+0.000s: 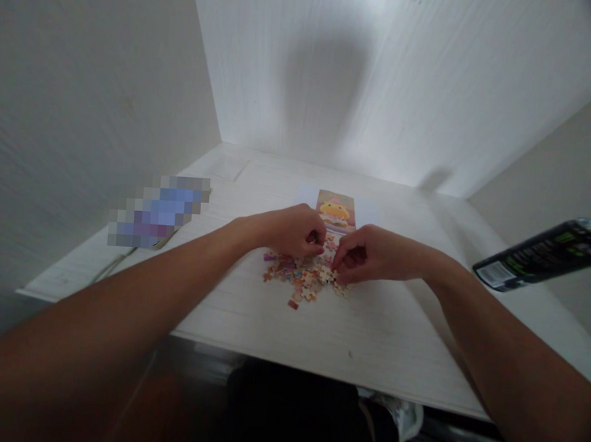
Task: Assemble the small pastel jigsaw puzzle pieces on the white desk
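A loose heap of small jigsaw puzzle pieces (309, 280) lies on the white table, some face up in orange, pink and purple, others showing a pale side. Over the heap's upper left is my left hand (295, 231), its fingers curled into a pinch; what they hold, if anything, is too small to make out. My right hand (373, 254) comes in from the other side, with thumb and forefinger closed down at a pale puzzle piece on the heap's right edge. Just beyond both hands lies a picture card (336, 209) with a yellow cartoon figure, its lower part close to the pieces.
A dark drink can (544, 255) stands on the table (393, 340) at the right, beside my right forearm. To the left lies a flat blurred-out object (160, 213), with a cable near it. White walls (324, 83) enclose the back and sides.
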`<control>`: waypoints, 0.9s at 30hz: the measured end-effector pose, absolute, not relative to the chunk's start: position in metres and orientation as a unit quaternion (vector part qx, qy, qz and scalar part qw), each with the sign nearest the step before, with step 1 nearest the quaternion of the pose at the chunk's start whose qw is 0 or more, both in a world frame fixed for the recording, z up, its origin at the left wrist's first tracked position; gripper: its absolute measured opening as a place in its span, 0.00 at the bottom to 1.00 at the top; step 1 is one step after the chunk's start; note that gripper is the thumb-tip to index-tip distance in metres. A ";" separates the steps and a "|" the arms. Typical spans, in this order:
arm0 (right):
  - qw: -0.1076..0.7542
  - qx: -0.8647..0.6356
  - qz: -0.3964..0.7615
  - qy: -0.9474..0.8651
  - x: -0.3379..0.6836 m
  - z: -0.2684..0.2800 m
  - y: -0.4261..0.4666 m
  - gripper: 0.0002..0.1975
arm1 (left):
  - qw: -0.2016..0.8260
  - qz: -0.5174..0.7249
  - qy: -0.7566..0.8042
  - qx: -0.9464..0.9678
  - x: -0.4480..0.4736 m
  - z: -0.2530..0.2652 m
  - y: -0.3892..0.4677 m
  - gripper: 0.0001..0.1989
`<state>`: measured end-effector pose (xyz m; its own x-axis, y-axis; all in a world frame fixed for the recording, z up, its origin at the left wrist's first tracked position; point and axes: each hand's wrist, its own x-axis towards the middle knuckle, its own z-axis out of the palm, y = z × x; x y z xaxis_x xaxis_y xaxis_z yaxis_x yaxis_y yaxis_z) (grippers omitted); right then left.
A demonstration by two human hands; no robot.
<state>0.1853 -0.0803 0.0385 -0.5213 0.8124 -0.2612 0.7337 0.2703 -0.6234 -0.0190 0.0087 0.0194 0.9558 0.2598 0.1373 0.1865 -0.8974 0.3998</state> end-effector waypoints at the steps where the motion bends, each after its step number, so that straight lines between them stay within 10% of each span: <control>1: 0.050 -0.484 0.359 -0.796 0.185 0.038 -0.080 0.12 | 0.205 0.103 0.112 0.967 -0.019 0.020 0.008 0.06; 8: 0.048 -0.446 0.386 -0.806 0.187 0.038 -0.078 0.12 | 0.352 0.073 0.078 0.930 -0.020 0.027 0.000 0.14; 27: 0.028 -0.445 0.405 -0.798 0.180 0.044 -0.084 0.18 | 0.339 0.045 0.049 0.938 -0.015 0.024 -0.008 0.09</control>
<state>0.1804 -0.0842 0.0443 -0.6016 0.7337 -0.3159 0.6880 0.2750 -0.6716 -0.0149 -0.0076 0.0239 0.9911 0.1223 0.0517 0.0609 -0.7648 0.6414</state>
